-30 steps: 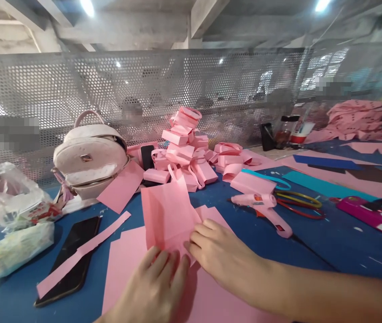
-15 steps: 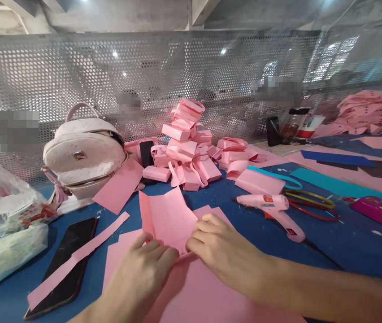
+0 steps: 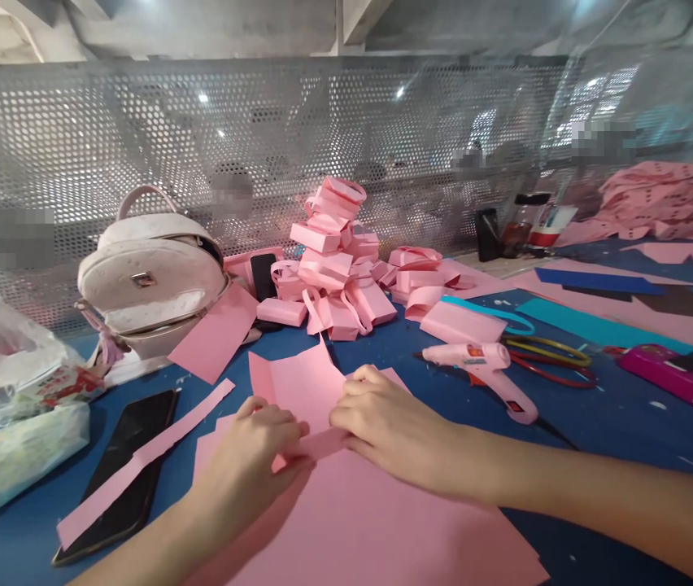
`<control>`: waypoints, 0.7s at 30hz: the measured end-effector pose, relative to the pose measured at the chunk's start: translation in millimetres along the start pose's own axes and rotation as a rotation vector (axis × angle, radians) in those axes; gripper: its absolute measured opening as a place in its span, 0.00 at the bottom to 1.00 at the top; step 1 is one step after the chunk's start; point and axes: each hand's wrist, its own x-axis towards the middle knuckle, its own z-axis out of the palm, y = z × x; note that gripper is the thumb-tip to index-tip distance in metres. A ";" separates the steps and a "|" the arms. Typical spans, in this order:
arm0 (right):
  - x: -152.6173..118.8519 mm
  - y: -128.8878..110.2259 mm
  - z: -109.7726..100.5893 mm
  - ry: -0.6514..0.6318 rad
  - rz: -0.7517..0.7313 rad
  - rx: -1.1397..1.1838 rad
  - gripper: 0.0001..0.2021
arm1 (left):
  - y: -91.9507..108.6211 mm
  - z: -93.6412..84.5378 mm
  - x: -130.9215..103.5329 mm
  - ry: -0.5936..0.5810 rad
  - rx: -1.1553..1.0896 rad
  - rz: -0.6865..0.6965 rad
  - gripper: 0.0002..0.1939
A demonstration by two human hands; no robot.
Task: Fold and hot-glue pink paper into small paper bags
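Observation:
A creased piece of pink paper (image 3: 298, 378) stands partly folded at the near middle of the table, its left side turned up. My left hand (image 3: 261, 452) is closed on its near left edge, thumb toward me. Opposite, my right hand (image 3: 377, 431) has its fingers curled over the near right edge. Between the hands a narrow folded flap shows; the fingertips are partly hidden. Under both hands lie larger flat pink sheets (image 3: 383, 521). To the right of my right hand rests a pink glue gun (image 3: 481, 362) on its side.
Behind stands a pile of folded pink paper pieces (image 3: 334, 268). A pale backpack (image 3: 151, 277), a plastic bag (image 3: 10, 358) and a phone (image 3: 120, 472) crossed by a paper strip (image 3: 145, 460) are on the left. To the right lie wire loops (image 3: 554, 358) and a magenta tool (image 3: 676, 374).
The near edge of the paper has been turned up into a narrow flap between my hands. My left hand has moved slightly, its thumb now lower. The view has shifted a little.

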 end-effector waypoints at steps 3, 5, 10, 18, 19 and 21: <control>-3.7 -1.5 5.0 0.021 -0.083 -0.060 0.11 | 0.5 3.4 -3.4 0.116 0.028 0.159 0.07; -8.8 -5.8 10.0 0.061 -0.182 -0.142 0.09 | 3.9 7.3 -6.8 0.197 0.091 0.278 0.10; -18.4 -16.6 7.7 0.100 -0.301 -0.151 0.12 | 15.7 19.7 -15.3 0.397 0.169 0.511 0.16; -18.6 -5.4 -22.0 0.014 -0.303 -0.064 0.09 | 3.1 14.6 -16.2 0.383 0.073 0.551 0.16; -19.1 -5.1 -25.2 -0.032 -0.302 -0.010 0.07 | -0.1 12.6 -16.9 0.390 0.053 0.519 0.16; -17.9 -6.1 -31.3 -0.143 -0.265 0.080 0.05 | -6.2 8.6 -19.3 0.365 0.014 0.450 0.13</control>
